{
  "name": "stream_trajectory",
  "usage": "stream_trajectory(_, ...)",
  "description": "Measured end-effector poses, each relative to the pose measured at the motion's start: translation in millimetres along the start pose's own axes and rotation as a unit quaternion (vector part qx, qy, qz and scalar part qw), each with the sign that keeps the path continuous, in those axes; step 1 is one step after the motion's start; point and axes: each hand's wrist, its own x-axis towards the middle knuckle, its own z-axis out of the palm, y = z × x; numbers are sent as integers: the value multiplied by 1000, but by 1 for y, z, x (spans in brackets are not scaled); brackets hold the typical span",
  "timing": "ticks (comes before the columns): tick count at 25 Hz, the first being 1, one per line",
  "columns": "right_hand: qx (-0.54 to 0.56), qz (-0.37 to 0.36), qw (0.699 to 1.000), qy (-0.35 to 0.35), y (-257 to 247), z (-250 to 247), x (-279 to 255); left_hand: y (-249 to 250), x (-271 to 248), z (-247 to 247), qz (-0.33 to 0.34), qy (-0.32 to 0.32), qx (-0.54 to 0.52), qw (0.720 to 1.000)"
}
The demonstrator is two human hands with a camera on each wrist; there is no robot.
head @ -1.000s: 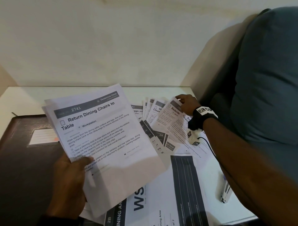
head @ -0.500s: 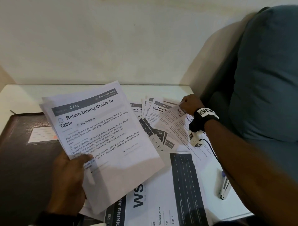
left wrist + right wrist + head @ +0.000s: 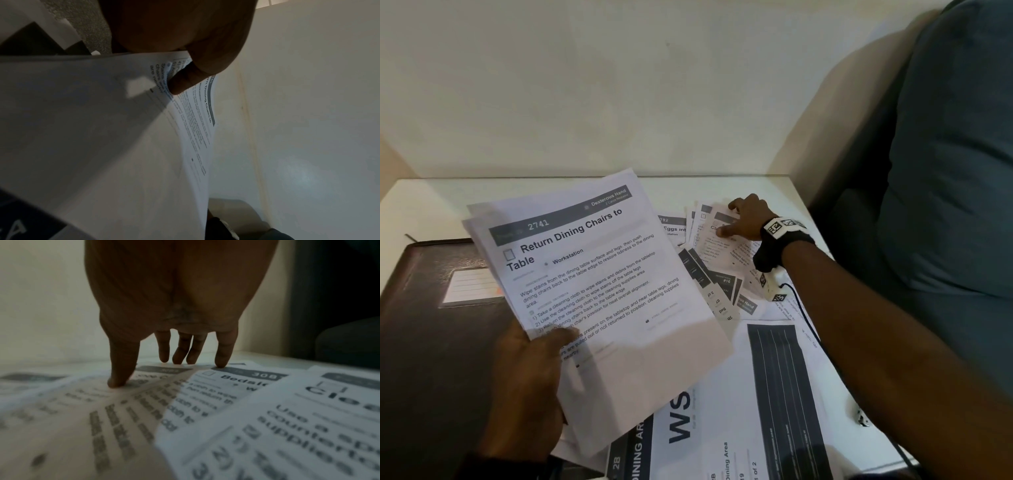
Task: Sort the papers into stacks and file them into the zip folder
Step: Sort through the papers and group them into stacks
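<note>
My left hand (image 3: pixel 541 353) grips a stack of white sheets (image 3: pixel 599 291) headed "Return Dining Chairs to Table", held up over the table. Its thumb (image 3: pixel 180 84) lies on the top sheet and the fingers are hidden underneath. My right hand (image 3: pixel 738 221) rests on a fan of smaller printed papers (image 3: pixel 709 270) at the back right. Its thumb and fingertips (image 3: pixel 118 381) press straight down on the sheets and nothing is pinched. The dark brown zip folder (image 3: pixel 424 342) lies closed at the left, partly under the held stack.
Large sheets marked "WS" (image 3: pixel 726 411) cover the near part of the white table (image 3: pixel 431 195). A small white object (image 3: pixel 861 416) lies by the table's right edge. A blue-grey cushion (image 3: pixel 955 171) fills the right side, and a pale wall stands behind.
My right hand held a "Bedside" sheet lifted off the fan; that sheet now lies flat and the fingers press on the papers. The left hand's stack has barely moved.
</note>
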Motion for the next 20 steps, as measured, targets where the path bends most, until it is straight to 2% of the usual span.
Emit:
stream_trajectory(2, 44, -10, 999, -17, 8, -7, 0, -3, 2, -1, -7, -2, 2, 1000)
stream_trajectory(6, 36, -25, 995, -85, 21, -21, -3, -2, -2, 5, -15, -17, 5, 1000)
stream_trajectory(8, 48, -36, 996, -70, 21, -21, -1, 1, -5, 6, -14, -15, 0, 1000)
stream_trajectory(10, 34, -44, 998, -26, 16, -18, 3, 3, -3, 4, -11, -1, -7, 1000)
stream_trajectory(14, 18, -13, 1000, 10, 9, -3, 7, 2, 7, -6, 0, 19, -24, 1000)
stream_trajectory(17, 51, -20, 998, -14, 16, -6, 6, 0, 11, -11, -8, 22, -24, 999)
stream_trajectory(20, 37, -23, 998, -47, 22, -15, 3, 2, 10, -10, -6, 13, -34, 999)
